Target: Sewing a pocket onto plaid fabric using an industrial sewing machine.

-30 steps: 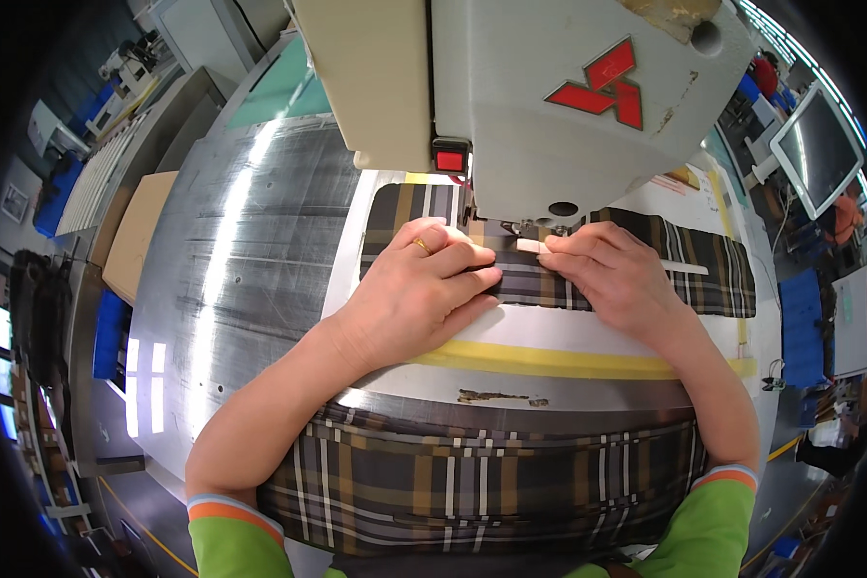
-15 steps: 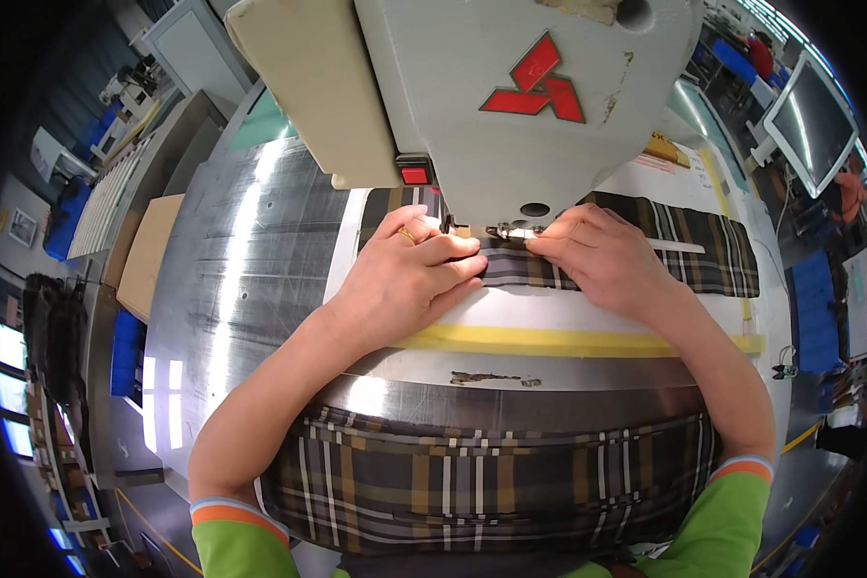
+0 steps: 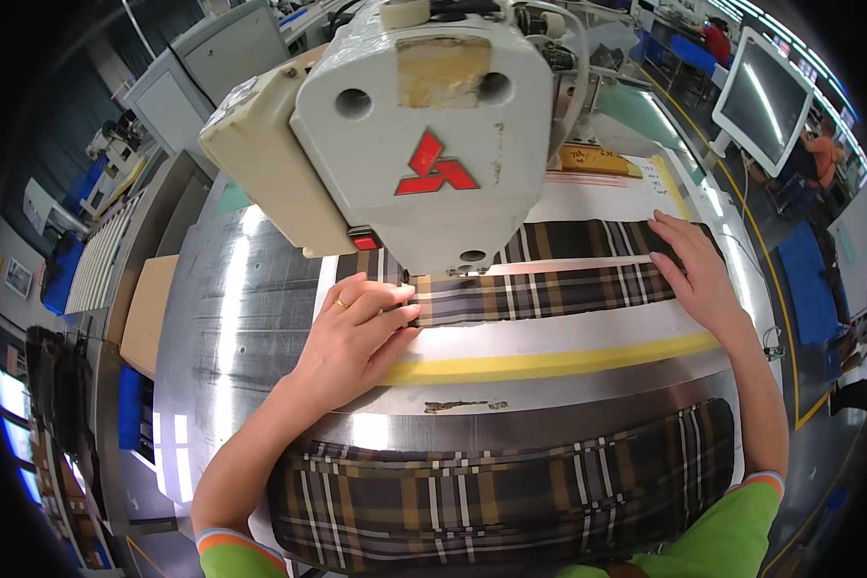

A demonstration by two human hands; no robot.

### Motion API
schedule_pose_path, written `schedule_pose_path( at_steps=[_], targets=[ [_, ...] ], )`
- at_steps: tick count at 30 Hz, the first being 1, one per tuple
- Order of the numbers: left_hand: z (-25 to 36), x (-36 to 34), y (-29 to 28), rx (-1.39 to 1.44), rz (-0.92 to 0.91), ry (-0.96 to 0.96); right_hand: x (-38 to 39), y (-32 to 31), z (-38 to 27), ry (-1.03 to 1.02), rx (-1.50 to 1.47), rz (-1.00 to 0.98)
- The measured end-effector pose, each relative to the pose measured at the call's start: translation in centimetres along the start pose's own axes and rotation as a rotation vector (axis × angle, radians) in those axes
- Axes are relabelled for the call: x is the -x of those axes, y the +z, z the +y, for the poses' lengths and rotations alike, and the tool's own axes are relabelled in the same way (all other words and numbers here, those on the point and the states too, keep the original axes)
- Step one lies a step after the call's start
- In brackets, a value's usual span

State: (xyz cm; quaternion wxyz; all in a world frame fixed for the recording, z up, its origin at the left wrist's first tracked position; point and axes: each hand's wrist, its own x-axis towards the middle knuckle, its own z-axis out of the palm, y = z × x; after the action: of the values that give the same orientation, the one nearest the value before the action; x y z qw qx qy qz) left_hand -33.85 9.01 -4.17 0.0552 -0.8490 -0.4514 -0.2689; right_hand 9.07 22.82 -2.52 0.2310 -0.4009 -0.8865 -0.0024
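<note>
A plaid cloth piece (image 3: 549, 295) in dark brown, grey and white lies under the head of a sewing machine (image 3: 424, 135). A narrow pale band (image 3: 573, 266) runs lengthwise through it. At the cloth's left part, beside the presser foot area, my left hand (image 3: 356, 323) rests its bent fingertips on the fabric, fingers slightly apart; a ring is on one finger. My right hand (image 3: 694, 270) lies on the cloth's right end, thumb and fingers spread. The needle itself is too small to make out. More plaid cloth (image 3: 501, 491) lies folded nearest me.
White sheeting with a yellow tape strip (image 3: 549, 358) lies under the cloth on the metal table (image 3: 197, 318). A brown wooden block (image 3: 597, 161) sits behind. A monitor (image 3: 763, 101) stands at far right, a cardboard panel (image 3: 149, 313) at left. Another person (image 3: 824, 159) is in the right background.
My right hand has left the presser foot, moved right to the cloth's end and spread its fingers. My left hand stays near the foot. The view has shifted, showing more of the machine.
</note>
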Motion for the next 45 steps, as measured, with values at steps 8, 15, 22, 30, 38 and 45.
schedule_pose_path(
  at_steps=[8, 15, 22, 30, 38, 45],
  targets=[
    [0.3, -0.3, -0.1, -0.017, -0.029, -0.002, 1.1, -0.7, 2.8, 0.483, 0.111, -0.062],
    [0.3, 0.0, -0.1, -0.009, -0.045, -0.014, -1.2, 0.8, 0.1, 0.472, 0.069, -0.051],
    [0.7, -0.3, -0.3, 0.019, -0.061, -0.027, -4.5, 1.9, -3.8, 0.547, -0.19, -0.222],
    [0.6, -0.7, 0.4, 0.065, -0.025, -0.037, -6.0, 5.3, -8.3, 0.18, -0.569, -0.074],
    [0.3, -1.1, 1.7, 0.103, -0.023, -0.036, -8.5, 7.3, -11.1, 0.122, -0.653, -0.138],
    [0.4, -1.6, 2.8, 0.095, 0.038, -0.1, -9.6, 9.8, -8.8, 0.143, -0.636, -0.356]
  ],
)
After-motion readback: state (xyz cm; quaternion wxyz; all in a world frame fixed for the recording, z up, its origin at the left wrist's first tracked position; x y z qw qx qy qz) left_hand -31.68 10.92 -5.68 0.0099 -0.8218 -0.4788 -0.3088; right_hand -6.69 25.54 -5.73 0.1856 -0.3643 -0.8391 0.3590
